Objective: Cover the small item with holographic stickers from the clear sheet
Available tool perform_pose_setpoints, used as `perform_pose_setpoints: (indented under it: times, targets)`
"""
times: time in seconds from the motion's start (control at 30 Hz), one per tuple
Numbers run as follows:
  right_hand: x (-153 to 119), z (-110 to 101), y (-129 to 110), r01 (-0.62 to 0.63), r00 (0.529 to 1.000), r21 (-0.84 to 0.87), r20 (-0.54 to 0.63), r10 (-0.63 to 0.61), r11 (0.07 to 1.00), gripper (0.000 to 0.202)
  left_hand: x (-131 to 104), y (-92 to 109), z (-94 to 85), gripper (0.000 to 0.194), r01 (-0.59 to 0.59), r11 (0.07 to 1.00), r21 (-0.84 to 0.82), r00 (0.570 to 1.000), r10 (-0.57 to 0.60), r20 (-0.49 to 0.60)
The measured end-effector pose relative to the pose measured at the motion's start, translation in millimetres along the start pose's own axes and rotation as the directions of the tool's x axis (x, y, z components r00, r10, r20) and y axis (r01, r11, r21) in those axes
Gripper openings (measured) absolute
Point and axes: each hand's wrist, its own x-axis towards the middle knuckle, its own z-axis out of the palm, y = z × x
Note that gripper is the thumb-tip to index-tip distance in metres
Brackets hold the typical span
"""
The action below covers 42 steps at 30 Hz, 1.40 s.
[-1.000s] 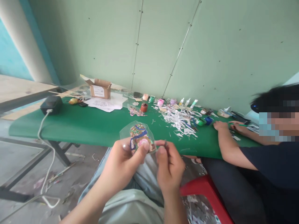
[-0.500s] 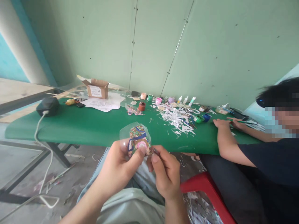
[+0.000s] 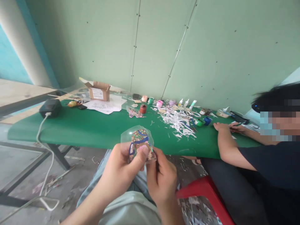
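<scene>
My left hand (image 3: 125,164) pinches a painted piece of clear plastic sheet (image 3: 139,139), its thumb pressed on the front over a pink flower. The piece carries a blue, green, brown and pink pattern, with a bare transparent margin along its top and left. At the lower right edge of the piece is my right hand (image 3: 162,172), its fingers curled closed. What lies within these fingers is hidden. Both hands are above my lap, before the near edge of the green table (image 3: 93,131).
Across the table lie white paper scraps (image 3: 175,120), a brown paint jar (image 3: 142,108), another patterned piece (image 3: 135,113), printed sheets (image 3: 105,106), a cardboard box (image 3: 99,91) and a black power adapter (image 3: 50,107). A co-worker's arm (image 3: 226,140) rests at right, near a red stool (image 3: 206,187).
My right hand has turned and moved slightly left, its fingers now further behind the piece. A small dark thing visible at its fingertips before is now hidden. The view has shifted slightly.
</scene>
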Motion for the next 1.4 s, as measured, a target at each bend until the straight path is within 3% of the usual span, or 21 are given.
perform_pose_setpoints:
  times: [0.37, 0.6, 0.93, 1.2, 1.3, 1.4]
  targets:
    - [-2, 10, -5, -0.001, 0.989, -0.176, -0.149, -0.026, 0.984, 0.022, 2, 5, 5.8, 0.051, 0.007, 0.999, -0.053, 0.998, -0.004, 0.063]
    - [-3, 9, -8, -0.019, 0.992, -0.180, -0.123, -0.004, 0.984, 0.025, 1, 4, 4.7, 0.055, 0.077, 0.985, -0.151, 0.991, -0.058, 0.124]
    - [-6, 5, 17, -0.033, 0.976, -0.286, -0.215, -0.031, 0.958, 0.025, 19, -9, 20.4, 0.050, 0.175, 0.957, -0.233, 0.970, -0.127, 0.207]
    - [-12, -6, 26, -0.011, 0.992, -0.172, -0.128, -0.011, 0.985, 0.025, 19, -14, 22.3, 0.044, 0.230, 0.944, -0.238, 0.958, -0.176, 0.227]
    - [-16, -6, 28, -0.059, 0.984, -0.144, -0.174, 0.034, 0.988, 0.027, 17, -12, 24.3, 0.044, 0.227, 0.957, -0.180, 0.950, -0.177, 0.258]
    - [-14, -7, 36, -0.173, 0.969, -0.061, -0.188, 0.159, 0.983, 0.031, 15, -13, 29.8, 0.045, 0.271, 0.953, -0.135, 0.919, -0.214, 0.331]
